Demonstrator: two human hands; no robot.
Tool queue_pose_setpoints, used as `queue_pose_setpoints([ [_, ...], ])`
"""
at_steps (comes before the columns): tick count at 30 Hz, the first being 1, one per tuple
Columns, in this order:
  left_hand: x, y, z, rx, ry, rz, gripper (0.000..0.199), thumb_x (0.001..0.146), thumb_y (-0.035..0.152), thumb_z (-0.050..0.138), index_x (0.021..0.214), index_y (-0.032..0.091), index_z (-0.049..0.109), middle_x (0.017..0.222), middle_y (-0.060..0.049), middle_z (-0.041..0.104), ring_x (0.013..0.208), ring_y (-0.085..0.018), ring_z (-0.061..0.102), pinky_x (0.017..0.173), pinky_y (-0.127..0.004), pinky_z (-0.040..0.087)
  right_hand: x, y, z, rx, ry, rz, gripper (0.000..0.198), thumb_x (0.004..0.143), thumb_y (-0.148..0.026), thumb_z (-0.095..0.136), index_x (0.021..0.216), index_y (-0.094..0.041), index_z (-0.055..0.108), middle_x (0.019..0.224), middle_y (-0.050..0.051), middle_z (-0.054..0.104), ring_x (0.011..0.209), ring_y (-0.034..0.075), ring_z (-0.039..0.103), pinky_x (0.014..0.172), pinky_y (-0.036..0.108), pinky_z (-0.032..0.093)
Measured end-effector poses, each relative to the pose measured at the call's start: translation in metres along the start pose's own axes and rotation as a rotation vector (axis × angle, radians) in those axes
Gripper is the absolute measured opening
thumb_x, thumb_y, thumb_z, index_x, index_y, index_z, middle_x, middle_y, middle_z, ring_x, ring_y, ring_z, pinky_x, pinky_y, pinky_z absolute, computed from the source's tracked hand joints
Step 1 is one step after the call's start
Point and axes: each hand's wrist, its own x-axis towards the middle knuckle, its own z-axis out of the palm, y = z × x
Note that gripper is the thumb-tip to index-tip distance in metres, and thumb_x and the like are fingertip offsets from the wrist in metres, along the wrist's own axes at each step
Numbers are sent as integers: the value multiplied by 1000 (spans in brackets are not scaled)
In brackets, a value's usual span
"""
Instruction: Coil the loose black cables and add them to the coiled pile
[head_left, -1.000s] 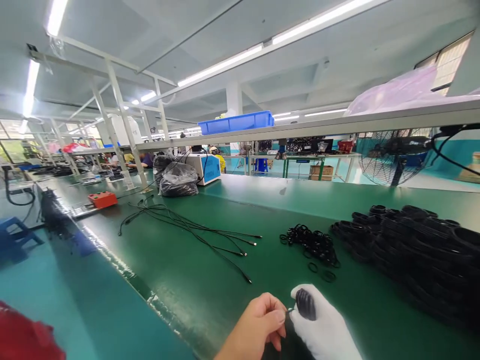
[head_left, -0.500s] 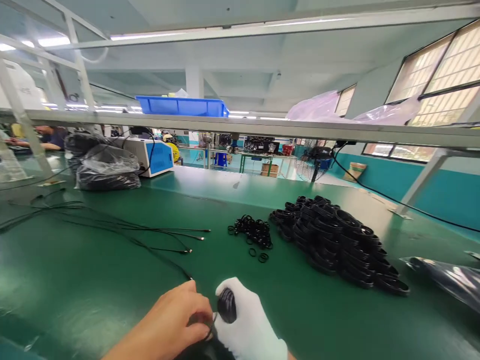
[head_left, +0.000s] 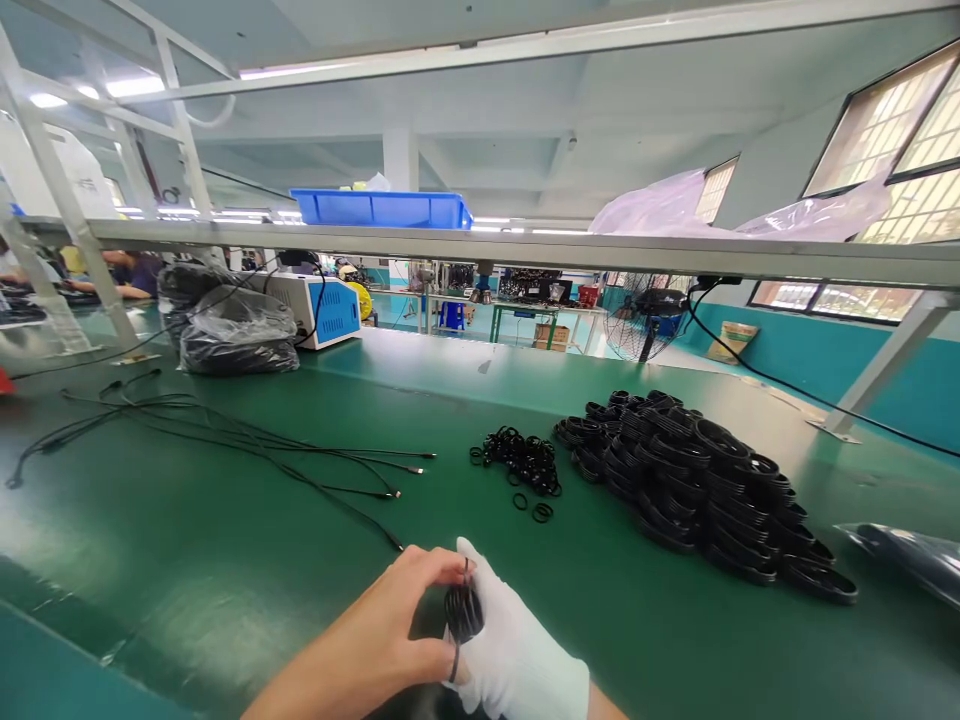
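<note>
The bare left hand (head_left: 401, 622) spreads thumb and fingers in a C, their tips holding a thin black band (head_left: 455, 662) taut beside a ribbed black cable coil (head_left: 463, 612). The white knit-gloved right hand (head_left: 517, 640) curls around that coil, above the green, glossy worktop (head_left: 300, 560) near its front edge. Farther in lie a tangled pile of small black rings (head_left: 521, 460), loose straight black cables (head_left: 255, 440) stretching toward the left end, and a heap of oval black cable coils (head_left: 697, 490) rightward. A crinkled clear plastic bag (head_left: 244, 325) with black contents stands toward the far left corner. On the shelf (head_left: 525, 246), white and yellow items show above a blue plastic tray's (head_left: 382, 210) rim.
</note>
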Motion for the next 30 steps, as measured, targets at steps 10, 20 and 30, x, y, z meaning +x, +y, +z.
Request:
queue_pose_setpoints([
  [10, 9, 16, 10, 386, 32, -54, 34, 59, 31, 67, 91, 23, 63, 88, -2, 54, 83, -23, 49, 67, -29, 41, -12, -6, -1, -149, -3, -125, 123, 54, -24, 74, 142, -20, -11, 115, 11, 56, 93, 25, 56, 84, 37, 43],
  [20, 14, 1, -24, 7, -52, -91, 25, 82, 31, 42, 85, 20, 65, 88, 1, 69, 82, -17, 57, 70, -25, 40, -7, -27, -3, 245, -134, 164, 32, 53, -10, 50, 82, -20, 43, 45, -10, 43, 32, 6, 32, 32, 19, 20],
  [30, -11, 5, 38, 420, 149, -5, 28, 80, 19, 37, 76, 23, 65, 74, -4, 67, 68, -21, 59, 61, -28, 38, -14, -33, -22, 121, -204, 7, 50, 45, 2, 55, 89, -21, 47, 57, -11, 44, 43, 2, 33, 39, 15, 25],
])
